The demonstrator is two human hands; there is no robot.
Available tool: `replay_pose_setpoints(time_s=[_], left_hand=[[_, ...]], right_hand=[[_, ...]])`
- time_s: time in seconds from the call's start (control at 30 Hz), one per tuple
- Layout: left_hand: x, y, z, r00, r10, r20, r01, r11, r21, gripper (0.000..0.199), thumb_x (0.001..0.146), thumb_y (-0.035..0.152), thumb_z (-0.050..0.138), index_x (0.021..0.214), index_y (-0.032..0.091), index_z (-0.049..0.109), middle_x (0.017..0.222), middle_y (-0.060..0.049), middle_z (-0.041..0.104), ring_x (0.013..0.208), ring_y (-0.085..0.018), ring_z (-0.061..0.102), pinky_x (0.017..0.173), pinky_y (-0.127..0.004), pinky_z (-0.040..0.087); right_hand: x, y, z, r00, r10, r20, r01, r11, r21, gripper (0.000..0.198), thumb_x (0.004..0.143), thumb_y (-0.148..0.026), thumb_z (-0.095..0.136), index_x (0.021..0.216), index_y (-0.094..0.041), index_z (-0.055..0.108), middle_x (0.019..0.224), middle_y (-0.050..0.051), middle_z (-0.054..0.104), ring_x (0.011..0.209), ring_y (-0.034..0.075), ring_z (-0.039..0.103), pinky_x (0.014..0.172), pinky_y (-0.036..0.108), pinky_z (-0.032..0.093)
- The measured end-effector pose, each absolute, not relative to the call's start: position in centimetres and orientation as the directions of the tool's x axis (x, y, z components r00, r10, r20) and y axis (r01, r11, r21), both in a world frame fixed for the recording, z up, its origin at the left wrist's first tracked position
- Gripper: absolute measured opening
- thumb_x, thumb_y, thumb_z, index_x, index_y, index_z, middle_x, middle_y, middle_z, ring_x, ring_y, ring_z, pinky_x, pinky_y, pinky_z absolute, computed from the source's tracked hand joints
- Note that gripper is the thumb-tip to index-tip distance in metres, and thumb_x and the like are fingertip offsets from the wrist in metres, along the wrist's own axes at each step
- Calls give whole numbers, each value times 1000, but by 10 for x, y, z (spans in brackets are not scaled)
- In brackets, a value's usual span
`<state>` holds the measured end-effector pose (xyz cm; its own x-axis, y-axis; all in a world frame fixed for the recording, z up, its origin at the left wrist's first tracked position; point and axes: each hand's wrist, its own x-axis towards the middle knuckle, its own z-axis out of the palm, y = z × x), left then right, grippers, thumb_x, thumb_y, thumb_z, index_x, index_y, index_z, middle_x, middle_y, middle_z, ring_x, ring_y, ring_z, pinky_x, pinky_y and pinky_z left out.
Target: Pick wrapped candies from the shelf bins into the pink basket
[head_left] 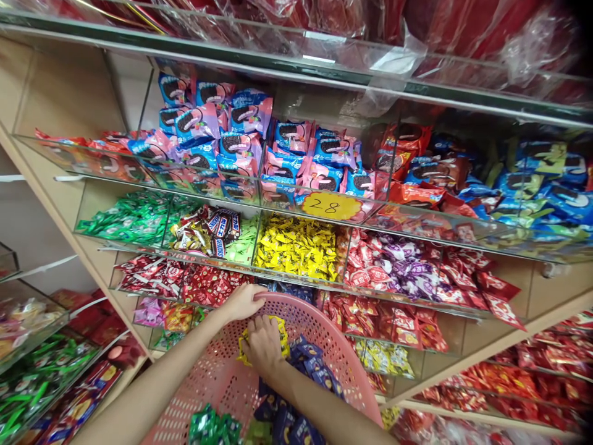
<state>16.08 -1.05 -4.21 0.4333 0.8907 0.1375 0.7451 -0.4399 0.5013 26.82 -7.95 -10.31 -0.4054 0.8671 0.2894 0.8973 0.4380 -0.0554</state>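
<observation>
A large pink perforated plastic basket (364,364) stands tilted below the shelves. My left hand (243,301) grips its far rim, fingers wrapped over the edge. Inside the basket, my right hand (265,343) is curled over a cluster of yellow-wrapped candies (281,334), partly hiding them. Dark blue candy packets (315,368) lie beside my right wrist and under the forearm. Green-wrapped candies (214,426) sit nearer me at the basket's bottom. Just beyond the rim is a shelf bin of yellow-wrapped candies (296,247).
Clear-fronted shelves hold blue and pink cookie packs (241,117), green candies (134,213), Snickers bars (223,225), and red and purple candies (412,266). A yellow "28" price tag (331,205) hangs on a shelf front. Shelf edges jut close above the basket. More candy bins stand left and right.
</observation>
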Motion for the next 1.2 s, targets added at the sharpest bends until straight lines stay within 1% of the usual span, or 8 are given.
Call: replay_pose_setpoints(time_s=[0.13, 0.2, 0.27, 0.33, 0.6, 0.77, 1.0, 1.2], left_hand=[[161, -11, -41, 433, 892, 131, 753, -438, 491, 35, 75, 31, 46, 105, 23, 62, 99, -2, 67, 94, -18, 59, 82, -24, 41], [161, -11, -41, 436, 890, 132, 757, -442, 481, 35, 75, 32, 45, 105, 23, 62, 100, -2, 67, 94, -18, 59, 82, -24, 41], [161, -11, -40, 438, 889, 134, 758, -446, 476, 35, 75, 32, 45, 104, 23, 63, 101, -2, 67, 94, -18, 59, 83, -24, 41], [161, -11, -41, 439, 888, 137, 758, -448, 475, 35, 75, 32, 45, 104, 23, 63, 103, -2, 66, 94, -18, 59, 83, -25, 41], [162, -13, -39, 420, 900, 118, 764, -421, 489, 35, 75, 30, 47, 105, 23, 62, 103, -1, 66, 96, -18, 58, 84, -25, 40], [163, -15, -38, 420, 901, 111, 768, -418, 484, 35, 75, 30, 47, 106, 23, 62, 105, -2, 65, 96, -18, 58, 84, -25, 40], [164, -15, -37, 422, 899, 119, 778, -426, 462, 35, 75, 29, 46, 105, 22, 63, 106, -2, 65, 95, -18, 59, 85, -25, 40], [164, -15, -36, 423, 899, 113, 775, -423, 469, 36, 76, 32, 46, 106, 23, 62, 108, -3, 64, 96, -18, 58, 87, -25, 40]], right_hand=[[266, -79, -107, -437, 836, 334, 881, 472, -30, 16, 80, -23, 49, 91, -16, 58, 89, 9, 56, 82, 22, 46, 69, 36, 36], [265, -78, -109, -477, 820, 317, 863, 504, -4, 15, 81, -18, 46, 87, -16, 60, 90, 9, 56, 82, 22, 46, 69, 36, 35], [264, -78, -111, -502, 816, 287, 852, 523, 4, 15, 81, -18, 48, 82, -15, 62, 90, 9, 56, 84, 22, 46, 70, 36, 35], [264, -77, -113, -499, 822, 273, 854, 520, -5, 15, 80, -18, 49, 81, -14, 63, 90, 10, 56, 84, 22, 45, 70, 37, 35], [267, -76, -109, -470, 843, 260, 868, 495, -33, 21, 81, -19, 46, 90, -10, 63, 93, 13, 55, 86, 23, 44, 71, 38, 35], [267, -79, -106, -480, 836, 266, 859, 509, -52, 22, 81, -24, 47, 91, -11, 61, 92, 13, 54, 87, 23, 43, 72, 38, 35], [266, -76, -111, -493, 828, 266, 856, 516, -19, 19, 83, -16, 43, 88, -12, 61, 91, 12, 55, 86, 23, 45, 71, 37, 34], [266, -75, -111, -454, 851, 263, 875, 482, -48, 19, 82, -15, 44, 90, -12, 61, 93, 13, 55, 85, 23, 45, 70, 37, 34]])
